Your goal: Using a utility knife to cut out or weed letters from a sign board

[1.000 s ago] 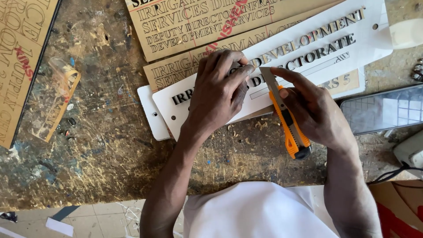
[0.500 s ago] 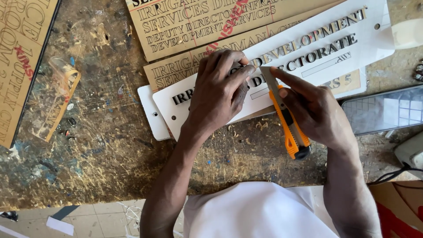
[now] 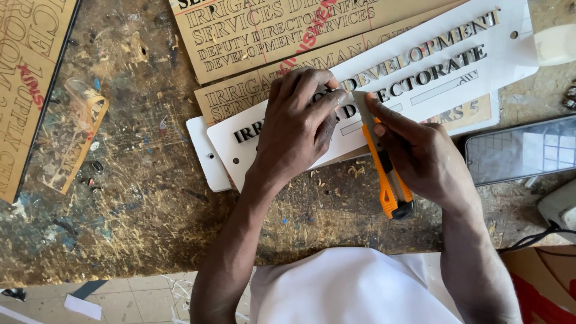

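Note:
A long white sign plate (image 3: 420, 66) with raised dark letters lies slanted across the worn workbench (image 3: 138, 216). My left hand (image 3: 297, 129) presses flat on the middle of the plate, fingers curled over the lettering. My right hand (image 3: 423, 156) grips an orange utility knife (image 3: 384, 165), index finger stretched along its top. The blade tip rests on the plate just right of my left fingertips. The letters under my left hand are hidden.
Tan sign boards (image 3: 282, 30) with engraved text lie under and behind the white plate, and another (image 3: 27, 78) sits at the left edge. A phone (image 3: 519, 150) lies at the right. A second white plate (image 3: 207, 159) pokes out beneath. Shavings dot the bench.
My hands and the knife have barely shifted; the blade tip stays at the same spot on the white plate.

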